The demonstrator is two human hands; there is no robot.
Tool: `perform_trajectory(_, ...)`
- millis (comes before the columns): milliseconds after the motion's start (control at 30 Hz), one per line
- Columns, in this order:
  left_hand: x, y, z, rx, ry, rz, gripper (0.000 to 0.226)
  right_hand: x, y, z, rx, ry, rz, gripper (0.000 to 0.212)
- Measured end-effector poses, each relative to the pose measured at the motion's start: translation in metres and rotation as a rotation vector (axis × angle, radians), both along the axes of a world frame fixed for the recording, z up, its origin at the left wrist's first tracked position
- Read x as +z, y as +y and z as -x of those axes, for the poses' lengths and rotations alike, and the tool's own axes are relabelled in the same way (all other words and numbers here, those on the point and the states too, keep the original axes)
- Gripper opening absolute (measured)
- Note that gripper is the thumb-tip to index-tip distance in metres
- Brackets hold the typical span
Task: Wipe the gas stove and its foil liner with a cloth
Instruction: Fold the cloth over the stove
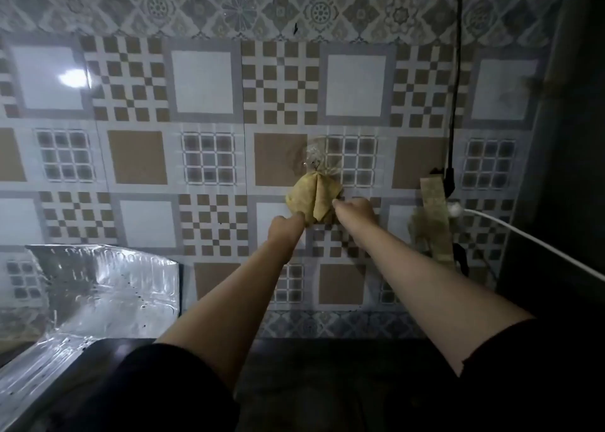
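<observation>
A yellow cloth hangs from a small hook stuck on the tiled wall, folded down the middle. My left hand pinches its lower left edge. My right hand pinches its lower right edge. Both arms reach up and forward to the wall. The shiny foil liner stands against the wall at the lower left, speckled with dark spots, and runs down over the counter. The gas stove itself is hidden in the dark lower left.
A black cable hangs down the wall at the right. A brownish strip and a scrubber hang beside it, and a white cord runs off to the right. A dark counter edge lies below the tiles.
</observation>
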State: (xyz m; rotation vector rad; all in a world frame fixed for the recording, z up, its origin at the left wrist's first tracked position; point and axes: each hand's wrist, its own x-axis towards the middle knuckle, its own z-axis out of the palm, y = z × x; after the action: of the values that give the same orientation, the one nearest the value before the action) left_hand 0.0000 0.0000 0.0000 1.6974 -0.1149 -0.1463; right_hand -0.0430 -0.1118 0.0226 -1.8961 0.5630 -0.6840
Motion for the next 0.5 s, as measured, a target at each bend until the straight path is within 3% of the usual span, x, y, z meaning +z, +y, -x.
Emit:
perform_trajectory(133,0.011,-0.016,-0.03,-0.022,0.203,0.265,0.052,0.004,-0.013,-0.035,0.021,-0.083,-0.305,0.047)
perform_trajectory(267,0.021,-0.023,-0.044,0.032,0.239,0.377,0.054,0.012,-0.022,-0.049,0.103,-0.127,-0.471,0.048)
perform_trajectory(367,0.028,-0.022,-0.047,0.033,0.203,0.378,0.052,0.024,-0.023,-0.047,0.11,-0.152,-0.394,0.036)
perform_trajectory(500,0.042,-0.013,-0.043,0.068,0.005,0.41,0.044,0.047,-0.022,-0.031,0.061,-0.241,-0.244,0.031)
